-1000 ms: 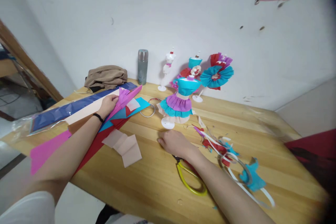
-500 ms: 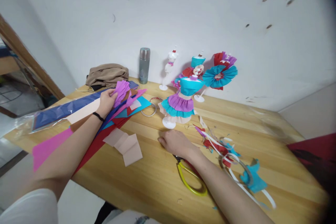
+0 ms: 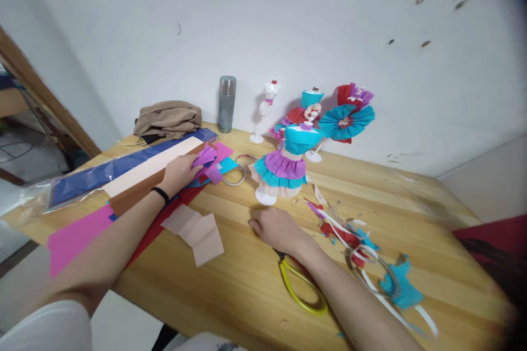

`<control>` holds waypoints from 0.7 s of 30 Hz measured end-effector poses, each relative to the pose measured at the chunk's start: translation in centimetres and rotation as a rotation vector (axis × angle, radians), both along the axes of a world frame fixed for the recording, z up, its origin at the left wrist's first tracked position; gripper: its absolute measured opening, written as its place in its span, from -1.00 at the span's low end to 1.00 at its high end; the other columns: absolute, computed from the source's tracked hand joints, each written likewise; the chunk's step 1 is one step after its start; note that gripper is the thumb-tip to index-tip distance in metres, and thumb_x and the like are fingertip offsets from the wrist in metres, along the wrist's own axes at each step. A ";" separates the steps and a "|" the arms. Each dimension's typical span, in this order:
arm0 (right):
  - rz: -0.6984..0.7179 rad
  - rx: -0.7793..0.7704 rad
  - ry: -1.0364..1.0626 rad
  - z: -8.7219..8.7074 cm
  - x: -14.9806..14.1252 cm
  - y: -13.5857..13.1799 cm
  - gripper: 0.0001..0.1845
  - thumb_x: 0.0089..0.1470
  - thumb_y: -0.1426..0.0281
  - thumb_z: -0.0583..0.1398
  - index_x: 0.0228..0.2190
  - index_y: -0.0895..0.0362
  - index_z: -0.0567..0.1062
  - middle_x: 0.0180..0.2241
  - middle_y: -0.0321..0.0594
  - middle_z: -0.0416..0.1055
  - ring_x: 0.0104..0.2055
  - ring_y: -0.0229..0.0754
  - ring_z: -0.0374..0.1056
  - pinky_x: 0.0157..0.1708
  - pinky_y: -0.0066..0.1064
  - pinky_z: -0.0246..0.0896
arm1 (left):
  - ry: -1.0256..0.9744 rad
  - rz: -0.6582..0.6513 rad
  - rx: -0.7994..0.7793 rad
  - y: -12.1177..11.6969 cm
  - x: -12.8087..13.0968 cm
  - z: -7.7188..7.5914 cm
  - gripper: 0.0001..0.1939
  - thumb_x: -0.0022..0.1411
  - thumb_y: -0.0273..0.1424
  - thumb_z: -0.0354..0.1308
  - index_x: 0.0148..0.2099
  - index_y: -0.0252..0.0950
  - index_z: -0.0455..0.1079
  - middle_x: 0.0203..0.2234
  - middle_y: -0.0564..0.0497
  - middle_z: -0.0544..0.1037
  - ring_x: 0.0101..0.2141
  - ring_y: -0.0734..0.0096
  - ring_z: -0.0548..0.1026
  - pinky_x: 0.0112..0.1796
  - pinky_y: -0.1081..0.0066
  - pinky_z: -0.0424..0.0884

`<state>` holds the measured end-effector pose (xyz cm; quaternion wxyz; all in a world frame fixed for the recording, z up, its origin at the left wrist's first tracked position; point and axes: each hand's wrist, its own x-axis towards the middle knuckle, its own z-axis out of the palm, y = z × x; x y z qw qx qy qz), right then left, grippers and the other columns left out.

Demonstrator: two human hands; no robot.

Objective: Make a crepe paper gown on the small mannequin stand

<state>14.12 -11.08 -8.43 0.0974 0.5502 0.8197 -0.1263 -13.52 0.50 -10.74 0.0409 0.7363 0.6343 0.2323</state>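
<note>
while left fingers [image 3: 191, 163] pinch purple paper [image 3: 207, 154], right fingers [image 3: 257, 224] lie curled, hold unclear, by yellow-handled scissors [image 3: 287, 283], bare bench [image 3: 241, 293] running to its near edge.

Open passage: bare table [image 3: 236, 252] between beige paper [image 3: 206, 238] and the person's right hand [image 3: 278, 228]. Obstructions: a dressed mannequin [image 3: 285, 166] just beyond that hand, yellow-handled scissors [image 3: 287, 283] beside its wrist.
</note>
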 end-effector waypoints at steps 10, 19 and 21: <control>-0.015 0.005 0.015 -0.2 0.0 0.0 -0.68 0.27 0.34 0.02 -0.26 0.16 0.56 -0.23 0.01 0.59 -0.18 -0.01 0.52 -0.30 -0.36 0.18 | -0.437 -0.040 -0.056 -1.1 1.1 2.5 -0.61 0.27 -0.20 0.00 -0.10 -0.39 0.48 -0.28 -0.13 0.63 -0.29 0.19 0.56 -0.24 0.28 0.48; -0.124 0.023 0.349 1.5 -0.7 -1.2 -0.71 0.25 0.27 0.07 -0.27 0.17 0.52 -0.37 -0.11 0.55 -0.32 -0.12 0.45 -0.38 -0.39 0.12 | -1.577 -0.300 -0.636 -7.3 6.9 3.0 -0.67 -0.07 -0.35 0.41 -0.23 -0.27 0.46 -0.41 0.03 0.57 -0.44 0.44 0.53 -0.40 0.50 0.47; -0.172 0.004 0.617 1.8 -1.0 -1.3 -0.72 0.25 0.26 0.08 -0.17 0.17 0.48 -0.34 -0.17 0.53 -0.32 -0.18 0.42 -0.35 -0.43 0.17 | -1.571 -0.315 -0.697 -8.2 7.9 2.4 -0.68 -0.07 -0.37 0.42 -0.22 -0.26 0.46 -0.38 0.01 0.58 -0.41 0.41 0.55 -0.39 0.49 0.47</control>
